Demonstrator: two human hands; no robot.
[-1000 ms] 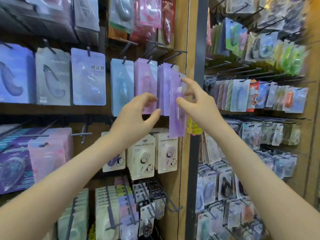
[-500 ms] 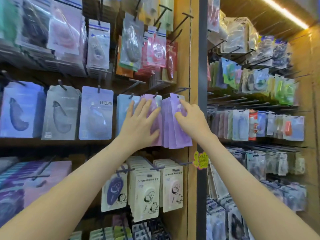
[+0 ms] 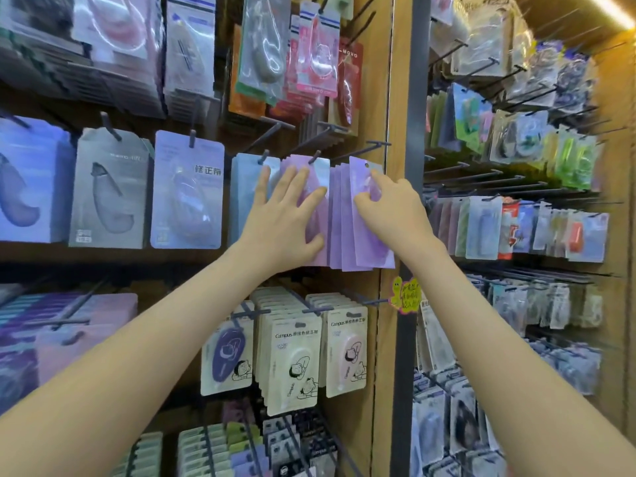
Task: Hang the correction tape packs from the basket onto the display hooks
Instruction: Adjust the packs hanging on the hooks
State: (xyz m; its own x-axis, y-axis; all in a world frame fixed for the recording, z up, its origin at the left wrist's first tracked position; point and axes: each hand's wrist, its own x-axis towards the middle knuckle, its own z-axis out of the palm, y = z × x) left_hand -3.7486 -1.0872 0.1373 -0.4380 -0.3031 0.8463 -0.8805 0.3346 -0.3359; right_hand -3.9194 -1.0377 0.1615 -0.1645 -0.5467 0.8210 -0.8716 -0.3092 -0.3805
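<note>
Purple packs (image 3: 337,218): left hand (image 3: 285,222) flat on them, right hand (image 3: 395,208) grips front pack (image 3: 377,251).

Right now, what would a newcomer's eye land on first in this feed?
Dead centre, the left hand lies flat on hanging lilac packs, while the right hand grips the front purple pack of the fanned row beside the wooden divider. Below them hang cream Campus packs with cartoon figures, and a yellow tag sticks out at the divider.
</note>
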